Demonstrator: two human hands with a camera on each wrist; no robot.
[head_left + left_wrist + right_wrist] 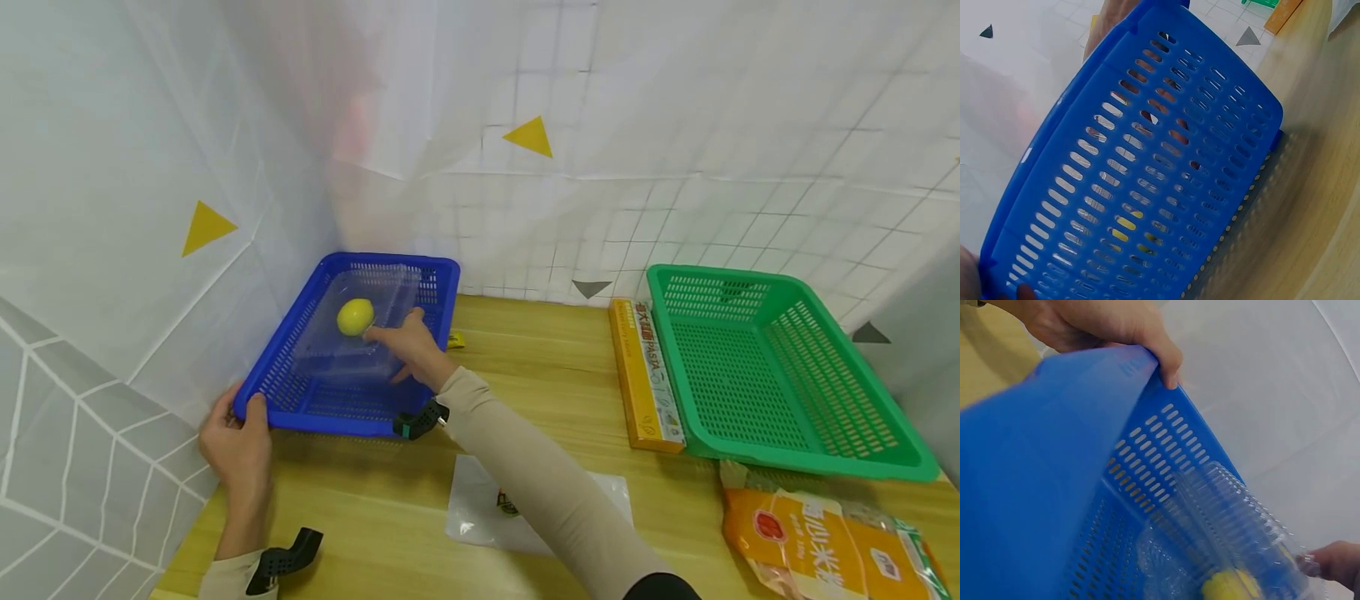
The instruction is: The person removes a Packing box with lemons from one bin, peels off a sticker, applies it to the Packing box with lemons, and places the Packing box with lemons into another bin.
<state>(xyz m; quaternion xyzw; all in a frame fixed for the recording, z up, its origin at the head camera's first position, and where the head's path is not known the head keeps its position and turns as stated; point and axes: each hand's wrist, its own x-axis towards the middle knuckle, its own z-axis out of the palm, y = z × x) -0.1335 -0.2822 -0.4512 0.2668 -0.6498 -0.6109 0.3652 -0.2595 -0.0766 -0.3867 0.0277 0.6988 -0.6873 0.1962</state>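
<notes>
My left hand grips the near left corner of a blue plastic basket, its thumb over the rim. Inside the basket is a clear plastic container, and a yellow lemon shows within its outline. Reaching in over the basket's right side, my right hand pinches the edge of the container. The right wrist view shows that thumb at the container's rim, the lemon low in the frame. Through the slots of the basket wall, the left wrist view gives glimpses of yellow.
A green basket stands to the right, with an orange pasta box along its left side. In front of it lies an orange food bag. A clear plastic bag lies under my right forearm. White sheeting hangs behind the table.
</notes>
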